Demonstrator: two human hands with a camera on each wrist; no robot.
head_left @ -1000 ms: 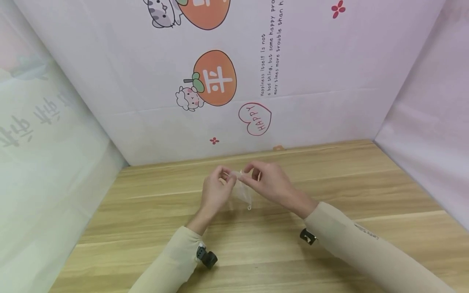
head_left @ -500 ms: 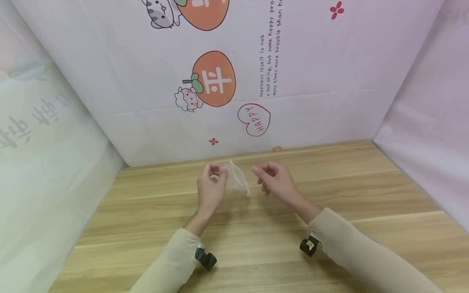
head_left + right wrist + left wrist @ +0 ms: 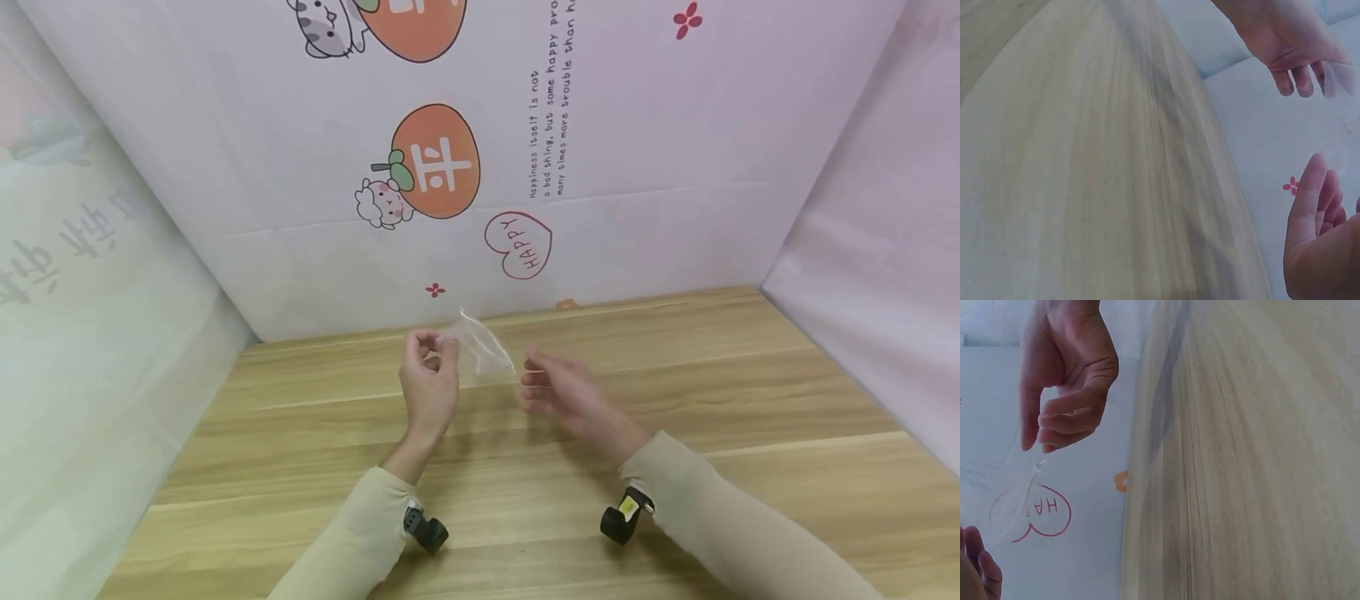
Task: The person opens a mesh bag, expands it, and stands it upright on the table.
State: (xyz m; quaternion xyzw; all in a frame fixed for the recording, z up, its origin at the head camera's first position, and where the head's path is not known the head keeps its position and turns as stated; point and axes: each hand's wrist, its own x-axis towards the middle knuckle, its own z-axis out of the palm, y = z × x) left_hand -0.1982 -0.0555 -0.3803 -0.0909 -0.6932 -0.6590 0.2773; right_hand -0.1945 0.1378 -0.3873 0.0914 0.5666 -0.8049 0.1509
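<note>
A small, thin see-through plastic bag (image 3: 483, 346) hangs in the air over the far part of the table, its white edge slanting down to the right. The left hand (image 3: 429, 379) pinches its left side between thumb and fingers; in the right wrist view the left hand (image 3: 1291, 44) appears at the top with clear film (image 3: 1341, 78) at its fingers. Just right of the bag's lower corner is the right hand (image 3: 562, 387), fingers loosely bent and nothing held. In the left wrist view the right hand (image 3: 1072, 369) sits above the bag's edge (image 3: 1025, 494), apart from it.
A wood-grain table (image 3: 487, 500) lies under both arms. Behind it stands a white printed cloth wall (image 3: 637, 208), with further cloth walls at left (image 3: 135, 292) and right (image 3: 870, 292). Each sleeve carries a small black camera, one on the left (image 3: 425, 529) and one on the right (image 3: 621, 521).
The right hand has let go of the bag, moved off to the right and loosened its fingers. The left hand has drawn the bag slightly left and up, and the bag has spread wider.
</note>
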